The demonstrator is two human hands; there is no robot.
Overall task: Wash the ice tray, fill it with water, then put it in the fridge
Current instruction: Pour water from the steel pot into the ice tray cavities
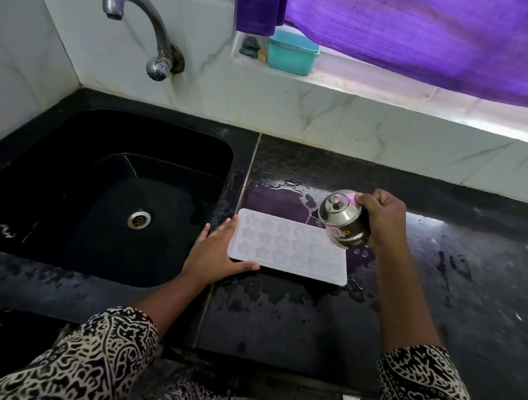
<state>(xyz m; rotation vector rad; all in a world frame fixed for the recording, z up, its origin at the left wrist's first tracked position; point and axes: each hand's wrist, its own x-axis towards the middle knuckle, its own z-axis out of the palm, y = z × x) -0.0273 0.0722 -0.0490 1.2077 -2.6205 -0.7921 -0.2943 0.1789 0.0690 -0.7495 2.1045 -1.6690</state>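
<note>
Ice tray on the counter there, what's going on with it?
A person seems to be filling it. Their left hand lies flat against the left end of the white ice tray, steadying it on the wet counter beside the sink. Their right hand grips a small steel pot, tipped over the tray's far right corner, and water seems to be trickling out. The tap is not running.

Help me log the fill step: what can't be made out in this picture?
- Head view: the water level in the ice tray cells; pale on pale, too faint to tell.
- The tray's far right corner, hidden by the steel pot that the right hand holds.
- The pot's mouth and contents, not in view.
- The tray's left end, covered by the left hand.
- The fridge, outside the frame.
</note>
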